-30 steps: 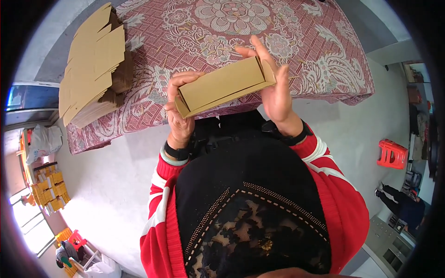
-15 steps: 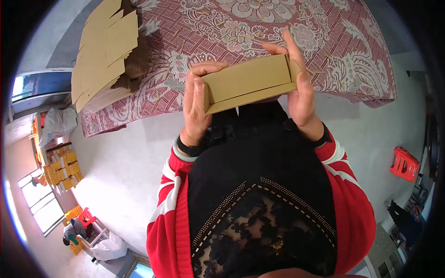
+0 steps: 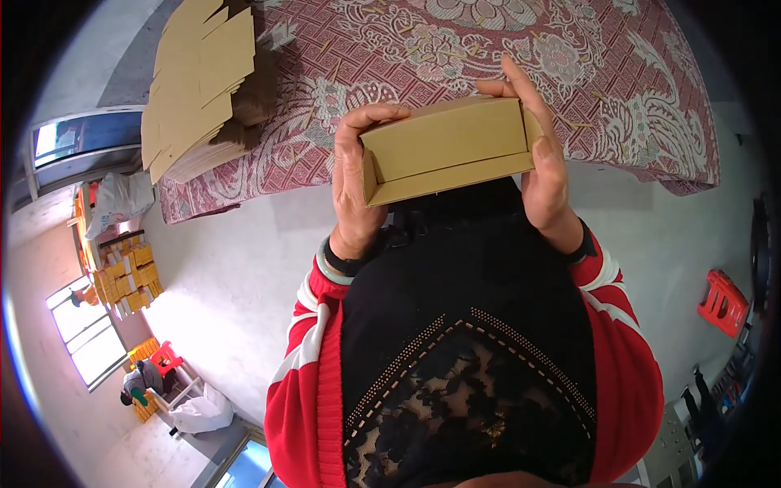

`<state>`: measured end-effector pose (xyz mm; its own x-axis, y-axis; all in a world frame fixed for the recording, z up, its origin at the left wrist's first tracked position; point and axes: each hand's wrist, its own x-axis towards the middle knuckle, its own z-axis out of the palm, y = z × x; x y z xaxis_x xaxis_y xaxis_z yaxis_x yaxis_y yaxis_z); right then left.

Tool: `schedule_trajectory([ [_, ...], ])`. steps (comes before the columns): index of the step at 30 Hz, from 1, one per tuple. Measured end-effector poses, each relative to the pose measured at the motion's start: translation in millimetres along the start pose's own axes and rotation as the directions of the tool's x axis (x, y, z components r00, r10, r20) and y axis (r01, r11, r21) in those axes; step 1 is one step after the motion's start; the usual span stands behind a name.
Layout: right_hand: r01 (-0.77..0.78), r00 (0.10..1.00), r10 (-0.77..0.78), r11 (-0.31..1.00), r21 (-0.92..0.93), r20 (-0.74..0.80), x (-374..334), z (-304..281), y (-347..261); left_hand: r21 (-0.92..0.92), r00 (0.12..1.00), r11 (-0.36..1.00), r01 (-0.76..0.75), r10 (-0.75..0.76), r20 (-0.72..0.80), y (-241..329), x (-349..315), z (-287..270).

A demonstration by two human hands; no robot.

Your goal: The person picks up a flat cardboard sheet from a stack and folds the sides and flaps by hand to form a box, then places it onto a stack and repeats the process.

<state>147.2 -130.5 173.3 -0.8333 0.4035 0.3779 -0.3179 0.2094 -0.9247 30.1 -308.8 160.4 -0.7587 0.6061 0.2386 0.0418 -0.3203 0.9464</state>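
A brown cardboard box [image 3: 451,142], folded into a long shallow shape, is held up between my two hands above the near edge of the table. Its inside faces me, with a narrow lower wall and upright end flaps. My left hand [image 3: 355,180] presses against the left end, its fingers curled over the top edge. On the other end, my right hand [image 3: 547,175] has its thumb by the right flap and its fingers stretched up behind it. What lies behind the box is hidden.
A stack of flat cardboard blanks [image 3: 199,85] stands at the table's left. A red patterned cloth [image 3: 342,61] covers the table. Yellow bundles [image 3: 126,276] and a person [image 3: 142,381] are at far left; a red stool [image 3: 722,302] stands at right.
The view has shifted slightly, so the scene sits a little further right. The box stays between both hands; my left thumb, which stood up at its left end, no longer shows there.
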Motion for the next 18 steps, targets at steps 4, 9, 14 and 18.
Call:
schedule_trajectory([
  [4,0.009,1.0,-0.009,1.0,-0.021,-0.005,-1,0,1,0.213,0.984,0.967,-0.138,0.159,-0.084,-6,0,-1],
  [9,-0.003,1.0,0.002,0.999,-0.055,-0.011,-2,0,-2,0.019,0.992,0.992,-0.126,0.126,0.021,-11,-1,-9],
  [14,0.011,1.0,-0.012,0.998,-0.055,-0.012,-2,0,2,-0.066,0.998,0.996,-0.06,0.06,0.009,-1,-5,1],
  [18,0.012,1.0,-0.012,0.999,-0.03,-0.013,-3,2,0,-0.059,1.0,0.998,-0.027,0.028,0.005,3,-3,1],
])
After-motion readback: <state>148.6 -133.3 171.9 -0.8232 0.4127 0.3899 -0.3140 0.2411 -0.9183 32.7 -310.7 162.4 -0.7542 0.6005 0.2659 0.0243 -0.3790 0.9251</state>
